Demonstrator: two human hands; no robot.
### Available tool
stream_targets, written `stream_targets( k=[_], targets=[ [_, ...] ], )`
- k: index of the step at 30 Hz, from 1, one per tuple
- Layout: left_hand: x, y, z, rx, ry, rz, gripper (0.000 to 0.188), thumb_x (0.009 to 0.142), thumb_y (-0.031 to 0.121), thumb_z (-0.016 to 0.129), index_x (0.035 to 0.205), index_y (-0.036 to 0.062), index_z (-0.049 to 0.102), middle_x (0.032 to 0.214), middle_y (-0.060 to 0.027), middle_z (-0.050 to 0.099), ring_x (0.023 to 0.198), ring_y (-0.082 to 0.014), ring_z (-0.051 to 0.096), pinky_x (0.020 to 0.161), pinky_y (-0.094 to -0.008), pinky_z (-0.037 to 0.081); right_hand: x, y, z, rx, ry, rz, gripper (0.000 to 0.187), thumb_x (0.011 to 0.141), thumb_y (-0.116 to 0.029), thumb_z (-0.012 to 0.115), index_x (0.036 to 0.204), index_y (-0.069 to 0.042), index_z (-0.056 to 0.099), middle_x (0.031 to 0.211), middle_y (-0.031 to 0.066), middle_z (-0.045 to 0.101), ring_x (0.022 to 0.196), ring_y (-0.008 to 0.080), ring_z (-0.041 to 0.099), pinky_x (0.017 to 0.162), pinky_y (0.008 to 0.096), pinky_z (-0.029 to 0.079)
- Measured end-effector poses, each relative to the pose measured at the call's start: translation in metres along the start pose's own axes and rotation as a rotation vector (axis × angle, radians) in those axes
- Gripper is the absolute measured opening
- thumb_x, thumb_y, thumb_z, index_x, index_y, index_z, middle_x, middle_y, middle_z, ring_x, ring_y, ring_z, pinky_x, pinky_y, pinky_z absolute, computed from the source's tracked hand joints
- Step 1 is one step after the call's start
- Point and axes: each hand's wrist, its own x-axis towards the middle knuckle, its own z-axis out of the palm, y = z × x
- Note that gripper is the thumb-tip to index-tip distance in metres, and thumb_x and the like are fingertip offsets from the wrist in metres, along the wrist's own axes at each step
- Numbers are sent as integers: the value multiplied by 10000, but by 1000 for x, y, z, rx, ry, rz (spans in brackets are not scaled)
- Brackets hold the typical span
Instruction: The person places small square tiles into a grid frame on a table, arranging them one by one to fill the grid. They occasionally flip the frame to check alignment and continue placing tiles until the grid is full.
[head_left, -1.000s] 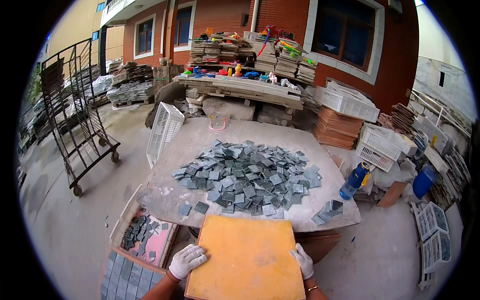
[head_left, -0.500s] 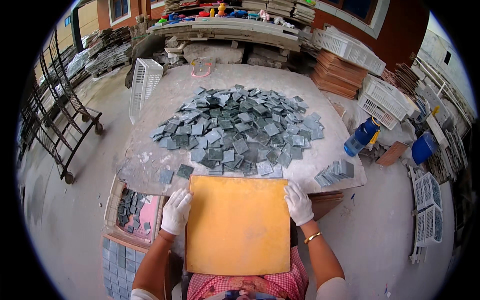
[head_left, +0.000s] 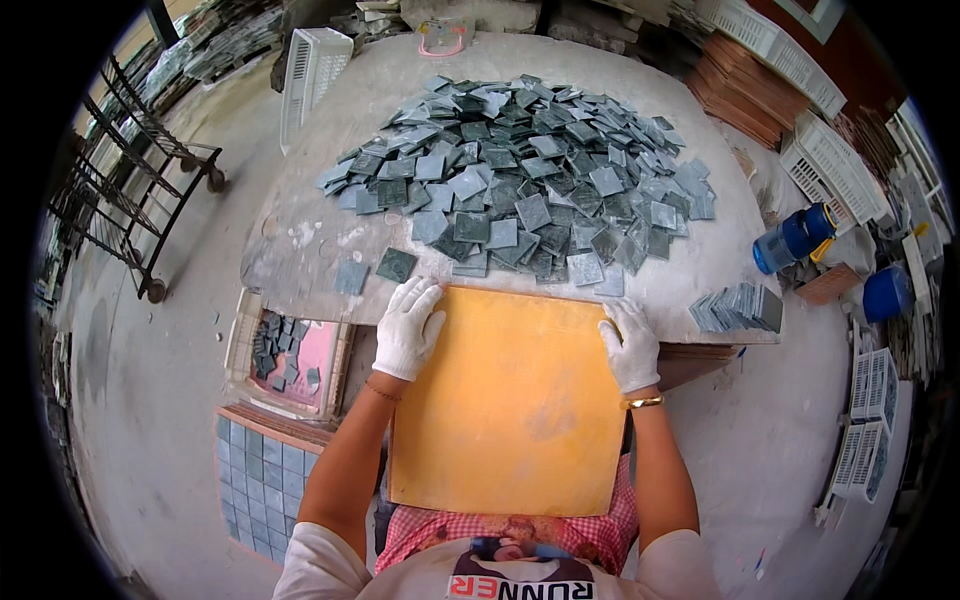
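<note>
A square yellow board (head_left: 505, 400) rests across my lap, its far edge meeting the table's front edge. My left hand (head_left: 408, 325), in a white glove, closes on its far left corner with the thumb over the face. At the far right corner, my right hand (head_left: 630, 345), also gloved, grips the side edge. Beyond the board is a wide heap of grey-green square stone tiles (head_left: 530, 210) on the pale table (head_left: 300, 235). Two loose tiles (head_left: 396, 264) lie close to my left fingertips. A row of stacked tiles (head_left: 738, 308) leans at the table's right front corner.
Left of my lap, a crate (head_left: 240, 345) holds dark tile pieces above a tray of gridded tiles (head_left: 255, 475). A blue bottle (head_left: 795, 238) stands right of the table. White baskets (head_left: 830, 170) and brown boards (head_left: 745, 88) are stacked behind it. A metal rack trolley (head_left: 150, 215) stands left.
The view has tipped down and shifted, so the table and heap appear higher and larger. Both hands still hold the board's far corners; my left hand's thumb now lies over its face.
</note>
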Motion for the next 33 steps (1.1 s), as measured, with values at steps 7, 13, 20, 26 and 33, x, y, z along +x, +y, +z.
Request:
stream_targets(
  k=[7, 13, 20, 26, 33],
  targets=[
    [-64, 31, -40, -19, -86, -21, 336, 805, 3, 556, 1139, 16, 593, 1229, -168, 567, 1196, -361, 496, 1002, -418, 409, -31, -7, -1, -174, -60, -83, 458, 834, -201, 609, 1242, -15, 513, 1350, 177, 437, 1310, 363, 335, 1092, 494, 260],
    [-148, 68, -72, -33, -239, -2, 367, 766, 41, 595, 1133, 55, 600, 1224, -153, 570, 1193, -356, 498, 1036, -515, 341, -150, -55, -38, -143, -159, -113, 420, 791, -165, 649, 1174, -21, 554, 1343, 193, 429, 1298, 396, 348, 1088, 546, 263],
    [-205, 65, -78, -649, 14, -344, 377, 738, 32, 581, 1113, 6, 601, 1199, -201, 583, 1166, -342, 538, 1058, -442, 335, -205, -73, -62, 399, -127, 221, 436, 718, -51, 682, 1134, 4, 564, 1348, 209, 443, 1312, 372, 357, 1098, 487, 274],
    [-178, 78, -107, -1271, 206, -613, 399, 898, 179, 440, 1206, -59, 531, 1256, -162, 553, 1209, -268, 496, 1068, -395, 327, -200, -65, -78, 1348, 127, 543, 410, 911, -179, 544, 1267, 22, 508, 1398, 168, 422, 1313, 293, 383, 1107, 408, 268],
    [-51, 97, -153, -1410, 504, -64, 749, 911, 605, 370, 1426, 71, 268, 1428, -134, 362, 1370, -268, 265, 1133, -441, 184, -63, -120, -138, 1331, 414, -233, 878, 839, -672, 448, 1416, -31, 286, 1389, 158, 422, 1340, 292, 311, 1142, 481, 82]
  ],
)
